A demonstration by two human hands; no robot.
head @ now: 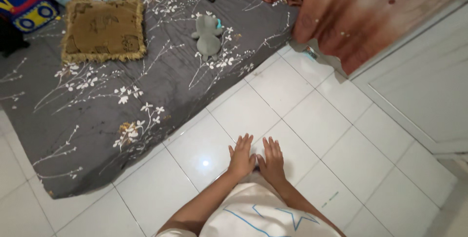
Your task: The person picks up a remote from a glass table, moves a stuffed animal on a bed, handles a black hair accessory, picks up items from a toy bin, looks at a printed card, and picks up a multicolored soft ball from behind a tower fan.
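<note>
Our left hand and right hand hover side by side, fingers spread and empty, over the white tiled floor beside the grey floral mattress; glossy tiles could make us slip.

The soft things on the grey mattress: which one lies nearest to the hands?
The grey plush toy, lying alone on the floral sheet. The brown fringed cushion sits farther left, near the patterned pillows.

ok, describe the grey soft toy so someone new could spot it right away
Start at the grey flowered mattress on the white tiled floor. Near its far right part, right of the brown fringed cushion, lies the soft toy. It is the only plush figure there, plain grey with a small teal patch.
</note>
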